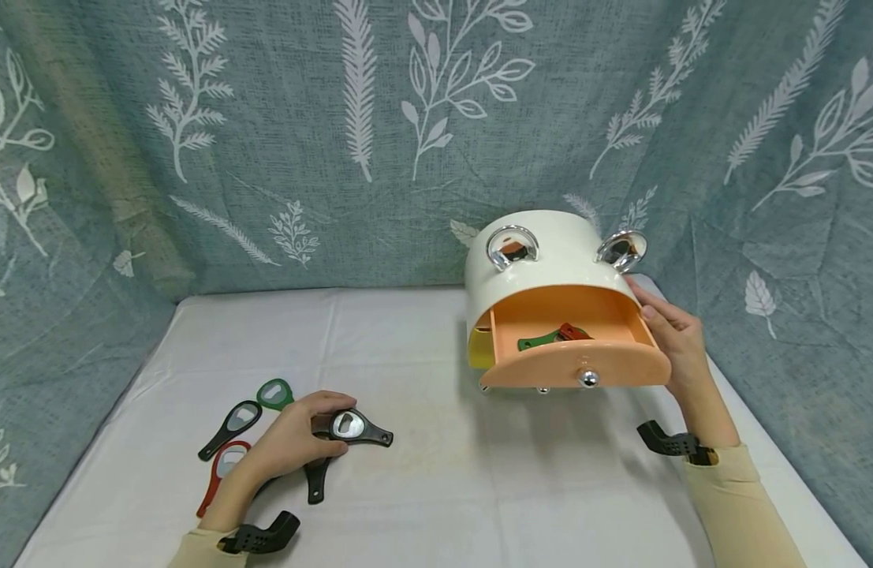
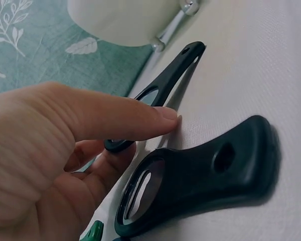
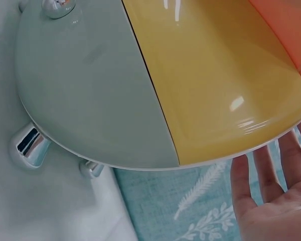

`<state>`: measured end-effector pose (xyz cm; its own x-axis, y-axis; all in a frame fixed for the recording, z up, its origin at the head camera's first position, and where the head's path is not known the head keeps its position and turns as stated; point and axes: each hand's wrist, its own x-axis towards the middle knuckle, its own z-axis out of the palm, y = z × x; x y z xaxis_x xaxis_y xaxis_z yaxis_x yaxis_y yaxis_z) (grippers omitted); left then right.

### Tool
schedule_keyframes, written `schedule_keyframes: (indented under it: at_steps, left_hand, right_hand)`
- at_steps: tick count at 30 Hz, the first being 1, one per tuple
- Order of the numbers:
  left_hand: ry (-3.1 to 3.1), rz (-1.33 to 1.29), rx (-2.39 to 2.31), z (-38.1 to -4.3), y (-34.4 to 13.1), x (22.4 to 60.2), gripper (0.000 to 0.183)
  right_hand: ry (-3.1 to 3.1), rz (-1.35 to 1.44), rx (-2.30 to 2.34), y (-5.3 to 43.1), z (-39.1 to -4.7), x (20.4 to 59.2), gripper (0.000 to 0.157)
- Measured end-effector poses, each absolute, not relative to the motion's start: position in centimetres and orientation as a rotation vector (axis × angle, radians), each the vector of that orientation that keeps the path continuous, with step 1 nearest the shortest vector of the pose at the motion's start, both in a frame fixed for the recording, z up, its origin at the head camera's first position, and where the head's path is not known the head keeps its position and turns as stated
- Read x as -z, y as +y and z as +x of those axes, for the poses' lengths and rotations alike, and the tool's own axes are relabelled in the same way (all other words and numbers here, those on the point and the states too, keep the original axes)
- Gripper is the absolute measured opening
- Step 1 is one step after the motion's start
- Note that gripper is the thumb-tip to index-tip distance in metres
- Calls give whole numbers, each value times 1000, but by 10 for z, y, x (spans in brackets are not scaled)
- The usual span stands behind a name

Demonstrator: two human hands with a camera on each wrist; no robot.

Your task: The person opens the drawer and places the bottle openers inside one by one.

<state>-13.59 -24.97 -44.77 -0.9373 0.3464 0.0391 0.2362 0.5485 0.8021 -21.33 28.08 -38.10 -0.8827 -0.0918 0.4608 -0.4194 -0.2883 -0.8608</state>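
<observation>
My left hand pinches a black bottle opener by its round metal-centred head, between thumb and fingers; the handle points right. Another black bottle opener lies just below the thumb in the left wrist view. At the right stands a rounded white cabinet with two silver eye-like rings. Its orange top drawer is pulled out, holding a green bottle opener and a red bottle opener. With extended fingers, my right hand rests against the cabinet's right side.
Around the left hand lie a green opener, a black opener and a red opener. Below the orange drawer are a yellow drawer and a grey-green drawer. A patterned curtain hangs behind the white-covered table.
</observation>
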Motion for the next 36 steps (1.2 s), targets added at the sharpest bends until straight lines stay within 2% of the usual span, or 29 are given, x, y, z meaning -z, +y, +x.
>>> schedule_keyframes:
  at_steps: [13,29,36]
  left_hand:
    - [2640,423,-1441,-132,-249,446,61]
    - [2666,429,-1539,-131,-247,440,54]
    - [2719,428,-1712,-120,-230,402,51]
  right_hand:
    - [-1770,598,-2245,279,-214,379,33]
    - [-1775,552,-2244,277,-213,377,33]
    - [-1778,560,-2246,278,-210,376,33]
